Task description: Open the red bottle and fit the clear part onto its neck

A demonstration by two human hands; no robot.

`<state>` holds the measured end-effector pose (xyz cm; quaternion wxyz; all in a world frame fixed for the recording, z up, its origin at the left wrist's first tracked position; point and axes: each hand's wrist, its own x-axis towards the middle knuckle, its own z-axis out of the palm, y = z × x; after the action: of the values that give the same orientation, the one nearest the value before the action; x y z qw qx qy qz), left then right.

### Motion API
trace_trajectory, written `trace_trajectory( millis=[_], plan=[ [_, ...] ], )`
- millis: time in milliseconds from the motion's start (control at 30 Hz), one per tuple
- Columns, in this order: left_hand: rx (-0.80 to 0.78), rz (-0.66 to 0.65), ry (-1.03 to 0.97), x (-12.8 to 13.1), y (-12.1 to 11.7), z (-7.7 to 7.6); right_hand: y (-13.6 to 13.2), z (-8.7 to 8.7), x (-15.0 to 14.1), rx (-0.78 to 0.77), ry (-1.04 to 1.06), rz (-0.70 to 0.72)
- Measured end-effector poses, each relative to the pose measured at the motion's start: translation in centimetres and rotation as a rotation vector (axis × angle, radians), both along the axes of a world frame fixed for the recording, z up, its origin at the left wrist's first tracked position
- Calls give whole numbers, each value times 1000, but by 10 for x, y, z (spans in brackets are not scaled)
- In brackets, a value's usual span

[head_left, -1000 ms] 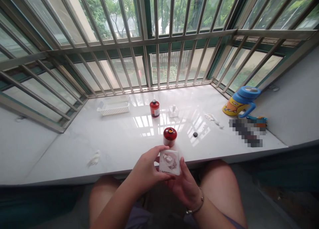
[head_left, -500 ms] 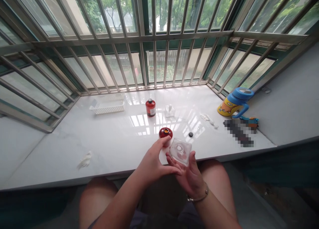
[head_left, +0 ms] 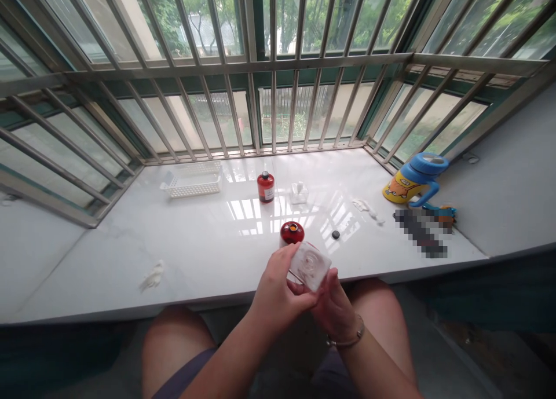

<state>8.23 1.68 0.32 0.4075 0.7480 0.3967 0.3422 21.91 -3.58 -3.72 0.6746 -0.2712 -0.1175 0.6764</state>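
Note:
Between both hands is a clear, square glass bottle (head_left: 310,266), tilted with a round shape at the middle of its upper face. My left hand (head_left: 278,280) grips its left side, fingers at the top edge and thumb below. My right hand (head_left: 336,309) closes round the lower right side, some fingers hidden. Just beyond stands an open red bottle (head_left: 292,231), its lower part covered by my left hand. A small black cap (head_left: 336,234) lies on the white counter to the right.
A capped red bottle (head_left: 266,187) and a small clear glass object (head_left: 299,193) stand farther back. Behind left is a white plastic basket (head_left: 193,185). Crumpled white scraps (head_left: 152,276) lie on the counter (head_left: 208,254). A blue-yellow cup (head_left: 412,179) and blurred-out item (head_left: 420,234) are at right.
My left hand has closed onto the glass bottle, which was resting in my right hand. The bottle has tilted, and my right fingers have curled in. The view has shifted slightly.

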Motion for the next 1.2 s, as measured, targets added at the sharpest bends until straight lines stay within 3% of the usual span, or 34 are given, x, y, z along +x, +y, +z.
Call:
trace_trajectory(
  millis=[367,567,700,967,1067,1200],
  plan=[
    [79,-57,16,-2,3,-1,8,24,22,-28,-198,46],
    [233,-169,-11,-7,18,7,13,39,30,-49,-253,-67],
    [254,-49,34,-9,41,-7,25,42,46,-33,-327,-195],
    [-76,71,72,19,85,-51,50,34,71,-3,-376,-360],
    [-98,72,16,26,87,-55,55,26,73,-8,-385,-385],
    [-49,74,-44,23,76,-47,60,16,74,-46,-398,-401]
  ],
)
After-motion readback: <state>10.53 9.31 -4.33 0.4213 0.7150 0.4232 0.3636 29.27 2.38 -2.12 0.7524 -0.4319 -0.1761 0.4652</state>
